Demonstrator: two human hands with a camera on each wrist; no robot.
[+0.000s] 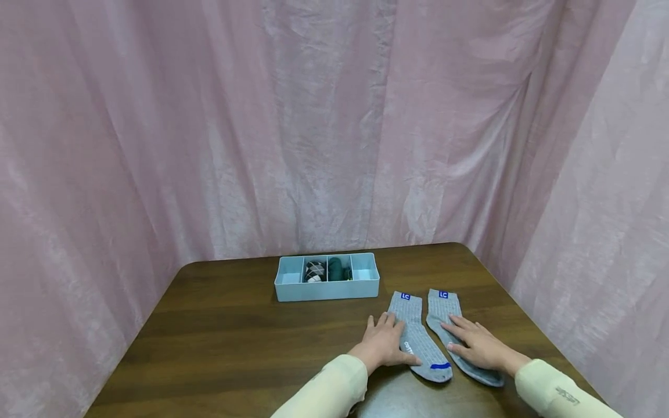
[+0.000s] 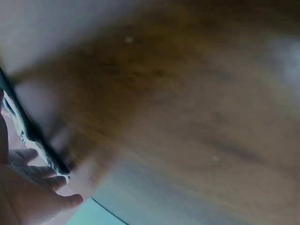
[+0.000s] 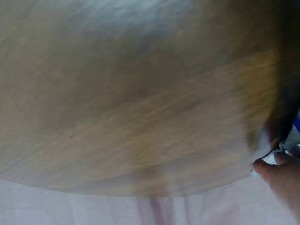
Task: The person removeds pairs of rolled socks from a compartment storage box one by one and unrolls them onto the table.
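Two grey ribbed socks with blue LC labels lie flat side by side at the right of the table. On the left sock (image 1: 425, 346), which has a blue stripe near its toe, my left hand (image 1: 384, 342) rests with fingers spread along its left edge. My right hand (image 1: 478, 343) lies across the middle of the right sock (image 1: 441, 305), its fingers extended and pointing left. In the left wrist view, the fingers (image 2: 44, 171) of the left hand reach over a sock edge. The right wrist view catches the right hand (image 3: 283, 176) at a sock's edge.
A light blue divided box (image 1: 326, 291) stands at the back of the wooden table (image 1: 235, 337). Its middle compartments hold a checked rolled sock (image 1: 315, 271) and a dark green rolled bundle (image 1: 336, 269). Pink curtains (image 1: 324, 128) hang behind and beside the table.
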